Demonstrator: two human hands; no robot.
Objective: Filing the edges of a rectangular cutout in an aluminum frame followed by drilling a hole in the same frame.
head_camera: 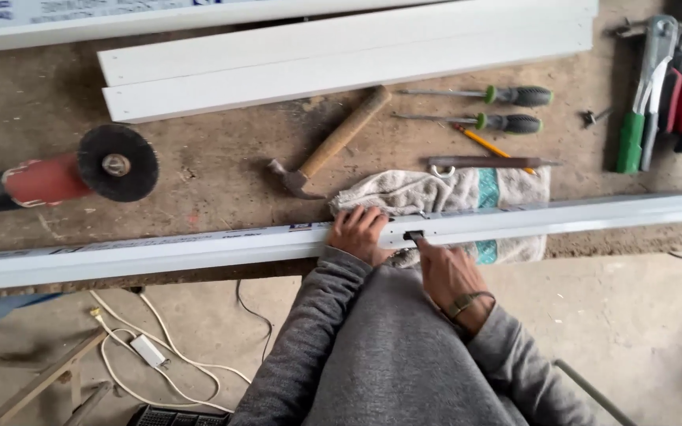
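A long white metal profile (199, 251) lies along the front edge of the workbench, resting partly on a folded towel (451, 193). My left hand (359, 233) is curled over the profile and grips it from above. Just to its right, my right hand (445, 272) presses its fingertips on a small dark fitting (414, 235) set into the profile's face. Whether the fingers pinch the fitting or only touch it cannot be told. Both arms wear grey sleeves, and a band sits on my right wrist.
On the bench lie a hammer (333, 146), two green-handled screwdrivers (507, 96), a pencil (489, 147), a flat file (487, 162), a riveter and pliers (649, 87), an angle grinder with wire wheel (80, 170) and white boards (341, 59). Cables (151, 351) trail on the floor.
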